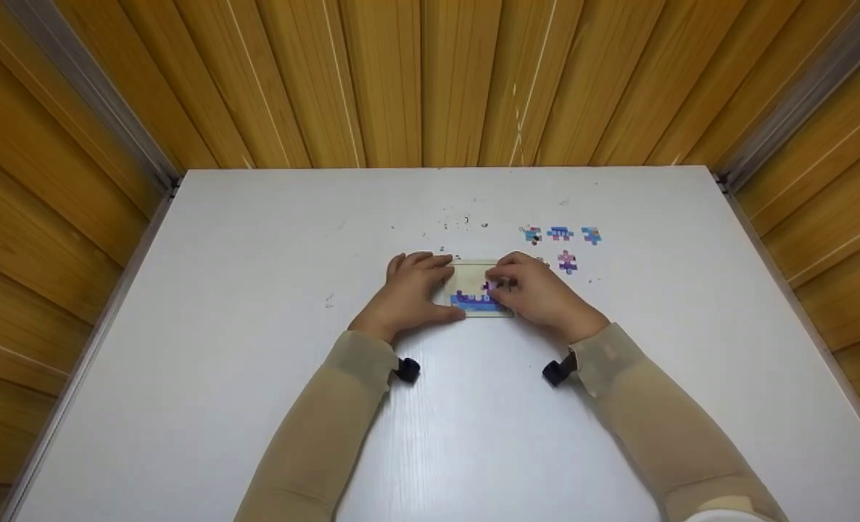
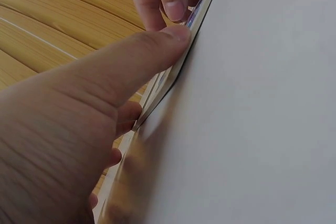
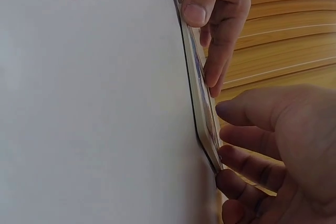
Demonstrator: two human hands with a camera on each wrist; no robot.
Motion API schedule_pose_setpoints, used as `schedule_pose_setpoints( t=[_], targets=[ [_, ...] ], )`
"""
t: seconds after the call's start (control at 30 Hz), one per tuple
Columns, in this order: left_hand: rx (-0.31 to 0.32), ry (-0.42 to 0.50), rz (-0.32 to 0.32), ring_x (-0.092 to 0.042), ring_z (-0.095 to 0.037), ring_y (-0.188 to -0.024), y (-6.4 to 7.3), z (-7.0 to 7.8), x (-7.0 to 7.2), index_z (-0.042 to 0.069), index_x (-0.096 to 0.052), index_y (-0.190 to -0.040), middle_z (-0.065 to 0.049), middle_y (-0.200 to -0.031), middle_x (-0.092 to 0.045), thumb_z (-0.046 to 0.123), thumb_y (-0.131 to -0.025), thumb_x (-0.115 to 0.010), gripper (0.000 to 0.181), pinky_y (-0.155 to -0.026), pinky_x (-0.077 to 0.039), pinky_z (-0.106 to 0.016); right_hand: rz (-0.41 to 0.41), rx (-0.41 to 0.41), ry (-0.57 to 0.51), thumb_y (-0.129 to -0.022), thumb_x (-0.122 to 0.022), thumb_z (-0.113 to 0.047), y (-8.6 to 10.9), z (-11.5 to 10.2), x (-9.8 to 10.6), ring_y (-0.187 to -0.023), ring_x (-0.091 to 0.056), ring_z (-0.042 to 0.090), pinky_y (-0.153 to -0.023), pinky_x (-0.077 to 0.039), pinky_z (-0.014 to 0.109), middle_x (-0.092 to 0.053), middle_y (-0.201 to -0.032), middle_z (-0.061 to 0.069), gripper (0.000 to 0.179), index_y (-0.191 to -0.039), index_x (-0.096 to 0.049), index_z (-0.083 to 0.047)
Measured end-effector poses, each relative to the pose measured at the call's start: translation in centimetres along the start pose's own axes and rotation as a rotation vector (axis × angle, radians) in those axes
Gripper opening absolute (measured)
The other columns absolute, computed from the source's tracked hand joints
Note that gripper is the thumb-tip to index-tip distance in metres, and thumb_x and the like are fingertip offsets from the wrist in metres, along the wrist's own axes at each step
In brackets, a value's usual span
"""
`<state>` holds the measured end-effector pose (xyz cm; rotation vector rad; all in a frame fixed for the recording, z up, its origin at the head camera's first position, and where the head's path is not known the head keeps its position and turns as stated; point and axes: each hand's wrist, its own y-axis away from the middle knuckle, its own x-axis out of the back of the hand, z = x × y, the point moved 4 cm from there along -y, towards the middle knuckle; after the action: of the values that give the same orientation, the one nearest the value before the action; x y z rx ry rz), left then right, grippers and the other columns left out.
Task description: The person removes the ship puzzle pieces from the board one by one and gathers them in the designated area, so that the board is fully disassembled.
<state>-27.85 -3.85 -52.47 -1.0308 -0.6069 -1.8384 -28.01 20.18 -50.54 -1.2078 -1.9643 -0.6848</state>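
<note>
The person wears long sleeves of beige-brown cloth, the left sleeve [image 1: 303, 435] in the lower left-centre of the frame and the right sleeve [image 1: 680, 428] in the lower right. Both are close-fitting, with some soft folds. At the inner side of each cuff sits a small black block, one left [image 1: 407, 370], one right [image 1: 555, 373]. The left hand [image 1: 417, 293] and right hand [image 1: 542, 297] are bare.

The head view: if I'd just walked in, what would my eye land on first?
Probably the small jigsaw puzzle tray at the middle of the white table, with blue and purple along its near side, the left hand gripping its left end and the right hand at its right. Next, perhaps, the colorful loose jigsaw pieces beyond the right hand, then the wood-look panels behind the table.
</note>
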Motion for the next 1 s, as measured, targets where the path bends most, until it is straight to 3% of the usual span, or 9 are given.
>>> schedule_pose_setpoints(
  t=[0.33, 0.53, 0.77, 1.0],
  targets=[
    [0.004, -0.001, -0.001, -0.034, -0.029, -0.172, -0.07, -0.14, -0.12, 0.018, -0.061, -0.164, 0.006, -0.18, -0.049, 0.063, -0.091, -0.09, 0.091, -0.144, -0.007, -0.06, 0.005, 0.025, 0.02, -0.11, -0.074, -0.024, 0.11, -0.03, -0.2, -0.131, -0.064, 0.033, -0.121, -0.05, 0.057, -0.068, -0.139, 0.012, 0.035, -0.142, -0.08, -0.01],
    [0.004, -0.004, -0.001, -0.033, -0.029, -0.172, -0.08, -0.17, -0.2, 0.018, -0.061, -0.164, 0.006, -0.18, -0.049, 0.063, -0.091, -0.09, 0.091, -0.143, -0.006, -0.061, 0.01, 0.014, 0.003, -0.109, -0.076, -0.024, 0.05, -0.12, -0.23, -0.125, -0.064, 0.031, -0.116, -0.052, 0.055, -0.068, -0.138, 0.01, 0.023, -0.129, -0.082, -0.012],
    [-0.005, 0.001, 0.001, -0.034, -0.031, -0.171, -0.11, -0.09, -0.12, 0.017, -0.062, -0.164, 0.004, -0.179, -0.049, 0.061, -0.091, -0.09, 0.09, -0.143, -0.007, -0.063, 0.009, 0.004, 0.023, -0.109, -0.076, -0.026, 0.07, -0.06, -0.15, -0.129, -0.063, 0.033, -0.118, -0.051, 0.057, -0.067, -0.141, 0.011, 0.034, -0.139, -0.08, -0.011],
    [-0.005, -0.004, 0.0, -0.035, -0.031, -0.171, -0.16, -0.08, -0.14, 0.017, -0.061, -0.165, 0.003, -0.179, -0.05, 0.061, -0.091, -0.09, 0.091, -0.143, -0.008, -0.063, 0.006, 0.001, 0.021, -0.109, -0.075, -0.026, -0.17, 0.19, -0.35, -0.127, -0.064, 0.032, -0.117, -0.052, 0.056, -0.067, -0.14, 0.011, 0.032, -0.136, -0.078, -0.01]
  ],
)
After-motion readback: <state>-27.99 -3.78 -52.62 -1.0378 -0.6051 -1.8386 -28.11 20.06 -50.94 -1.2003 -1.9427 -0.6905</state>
